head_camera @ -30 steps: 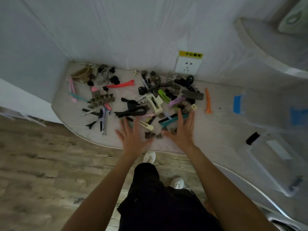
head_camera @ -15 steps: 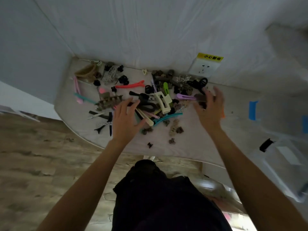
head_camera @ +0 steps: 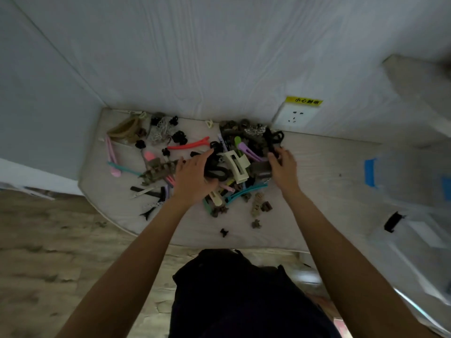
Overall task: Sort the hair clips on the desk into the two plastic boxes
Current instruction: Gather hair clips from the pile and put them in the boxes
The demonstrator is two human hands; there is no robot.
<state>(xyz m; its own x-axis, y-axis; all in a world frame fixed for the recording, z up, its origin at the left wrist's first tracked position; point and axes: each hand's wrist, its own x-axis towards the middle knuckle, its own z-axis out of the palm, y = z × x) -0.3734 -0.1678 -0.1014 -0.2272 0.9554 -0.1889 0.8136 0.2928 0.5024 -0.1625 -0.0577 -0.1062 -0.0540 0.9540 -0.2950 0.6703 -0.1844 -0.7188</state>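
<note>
Left hand (head_camera: 192, 178) reaching flat into the hair clips (head_camera: 234, 164) heaped mid-table (head_camera: 317, 167) | right hand (head_camera: 283, 167) curling over the pile's dark edge, hold unclear | boxes (head_camera: 415, 191) waiting right | advice: pinch one clip, lift clear.

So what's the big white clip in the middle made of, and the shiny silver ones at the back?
The big white claw clip looks like matte plastic: smooth, chunky and evenly cream-coloured. The silver clips near the wall look like metal wire, since they glint and look thin, though the blur leaves that uncertain.
</note>
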